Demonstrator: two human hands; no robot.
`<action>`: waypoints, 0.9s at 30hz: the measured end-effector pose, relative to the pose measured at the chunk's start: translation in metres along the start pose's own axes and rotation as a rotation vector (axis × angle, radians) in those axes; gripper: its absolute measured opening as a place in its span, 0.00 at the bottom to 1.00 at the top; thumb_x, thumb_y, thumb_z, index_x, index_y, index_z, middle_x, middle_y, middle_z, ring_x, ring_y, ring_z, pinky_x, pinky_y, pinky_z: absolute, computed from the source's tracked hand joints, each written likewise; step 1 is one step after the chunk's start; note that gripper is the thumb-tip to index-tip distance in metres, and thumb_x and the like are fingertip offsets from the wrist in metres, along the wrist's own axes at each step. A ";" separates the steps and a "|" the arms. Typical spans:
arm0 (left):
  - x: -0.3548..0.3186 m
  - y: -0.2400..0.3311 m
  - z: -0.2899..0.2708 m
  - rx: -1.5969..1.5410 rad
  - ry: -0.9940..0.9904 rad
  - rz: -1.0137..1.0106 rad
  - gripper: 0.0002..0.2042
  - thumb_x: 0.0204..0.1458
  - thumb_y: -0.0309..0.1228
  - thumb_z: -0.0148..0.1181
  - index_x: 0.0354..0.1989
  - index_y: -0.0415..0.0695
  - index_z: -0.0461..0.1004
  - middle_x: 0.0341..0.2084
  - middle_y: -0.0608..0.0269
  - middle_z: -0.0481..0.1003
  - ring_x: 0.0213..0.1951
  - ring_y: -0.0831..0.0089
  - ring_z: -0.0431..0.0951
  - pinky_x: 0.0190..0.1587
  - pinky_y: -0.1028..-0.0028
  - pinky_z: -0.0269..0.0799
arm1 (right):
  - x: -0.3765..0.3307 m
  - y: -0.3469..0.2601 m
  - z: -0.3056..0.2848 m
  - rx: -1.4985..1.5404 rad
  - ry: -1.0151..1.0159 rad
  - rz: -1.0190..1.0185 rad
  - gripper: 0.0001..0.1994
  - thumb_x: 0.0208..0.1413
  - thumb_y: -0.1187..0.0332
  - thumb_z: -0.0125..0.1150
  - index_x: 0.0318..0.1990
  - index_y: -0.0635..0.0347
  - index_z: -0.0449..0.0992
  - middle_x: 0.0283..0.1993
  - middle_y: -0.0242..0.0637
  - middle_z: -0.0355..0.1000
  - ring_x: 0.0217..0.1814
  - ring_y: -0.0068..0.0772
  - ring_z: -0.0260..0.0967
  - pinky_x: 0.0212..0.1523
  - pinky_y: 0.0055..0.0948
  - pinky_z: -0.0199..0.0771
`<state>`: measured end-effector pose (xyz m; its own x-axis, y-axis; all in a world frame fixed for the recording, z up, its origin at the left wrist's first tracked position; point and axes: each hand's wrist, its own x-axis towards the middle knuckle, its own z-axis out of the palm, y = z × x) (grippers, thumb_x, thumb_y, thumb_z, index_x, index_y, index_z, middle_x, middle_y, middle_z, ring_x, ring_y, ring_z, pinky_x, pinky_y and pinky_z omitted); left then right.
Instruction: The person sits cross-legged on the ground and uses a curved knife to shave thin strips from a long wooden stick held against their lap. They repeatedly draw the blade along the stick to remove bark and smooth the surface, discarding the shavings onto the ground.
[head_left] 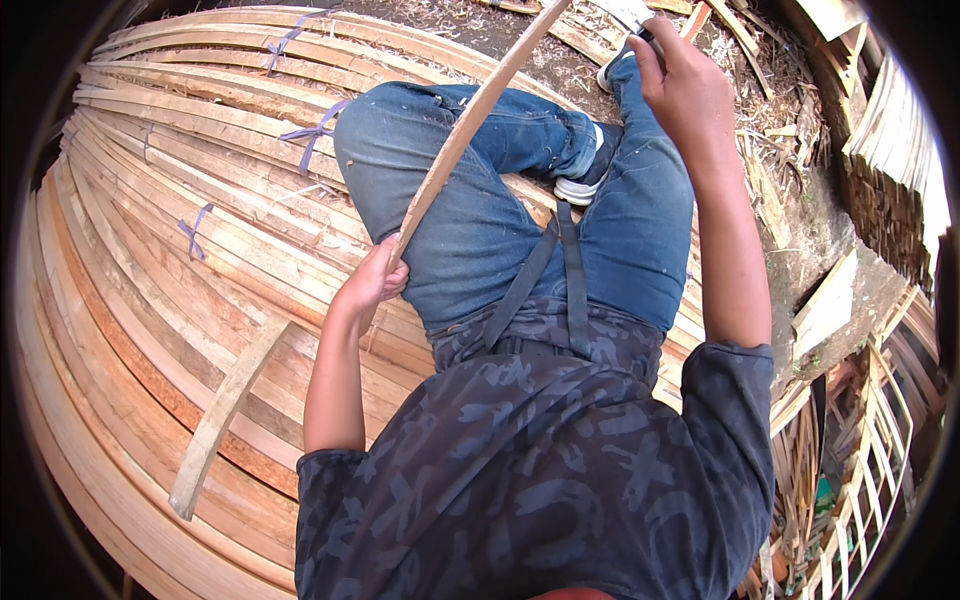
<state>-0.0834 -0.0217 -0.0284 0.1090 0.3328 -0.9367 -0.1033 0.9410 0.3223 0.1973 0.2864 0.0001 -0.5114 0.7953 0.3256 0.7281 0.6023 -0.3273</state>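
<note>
A long, thin wooden strip (470,122) runs slantwise from the top edge down across my thigh. My left hand (383,275) is closed around its lower part, beside my bent knee. Up at the top right, my right hand (690,95) is raised over my shin, its fingers curled around what looks like a dark handle (648,36). A bright, pale shape (622,12) lies by those fingertips; whether it joins the handle I cannot tell. The strip's upper end passes out of view.
I sit on bundled wooden slats (250,235), bound with purple ties (312,132). A short loose piece of wood (228,415) lies across them at the left. Shavings (755,110) litter the ground. Stacked thin boards (900,165) and a lattice of strips (868,470) stand at the right.
</note>
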 end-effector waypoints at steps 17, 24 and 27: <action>-0.002 -0.012 0.025 0.154 0.387 0.257 0.30 0.63 0.49 0.35 0.09 0.46 0.55 0.06 0.72 0.53 0.11 0.79 0.51 0.17 0.76 0.47 | -0.060 -0.058 -0.009 0.364 -0.258 -0.013 0.09 0.57 0.62 0.58 0.40 0.57 0.71 0.26 0.40 0.71 0.26 0.46 0.73 0.24 0.39 0.73; 0.004 -0.027 0.035 0.152 0.550 0.425 0.31 0.64 0.44 0.40 0.06 0.41 0.57 0.05 0.69 0.56 0.11 0.79 0.56 0.16 0.72 0.50 | -0.061 -0.048 -0.015 0.281 -0.214 -0.010 0.10 0.57 0.62 0.59 0.39 0.58 0.73 0.29 0.40 0.74 0.26 0.45 0.73 0.25 0.38 0.73; 0.004 -0.029 0.037 0.132 0.559 0.439 0.32 0.63 0.44 0.41 0.06 0.40 0.57 0.05 0.68 0.56 0.12 0.79 0.56 0.17 0.72 0.50 | -0.055 -0.048 -0.020 0.252 -0.238 -0.019 0.10 0.56 0.62 0.59 0.39 0.57 0.73 0.29 0.38 0.74 0.26 0.45 0.73 0.25 0.38 0.74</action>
<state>-0.0433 -0.0448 -0.0367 -0.4406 0.6340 -0.6356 0.1032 0.7390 0.6657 0.1995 0.2123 0.0159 -0.6375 0.7598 0.1276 0.5970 0.5919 -0.5415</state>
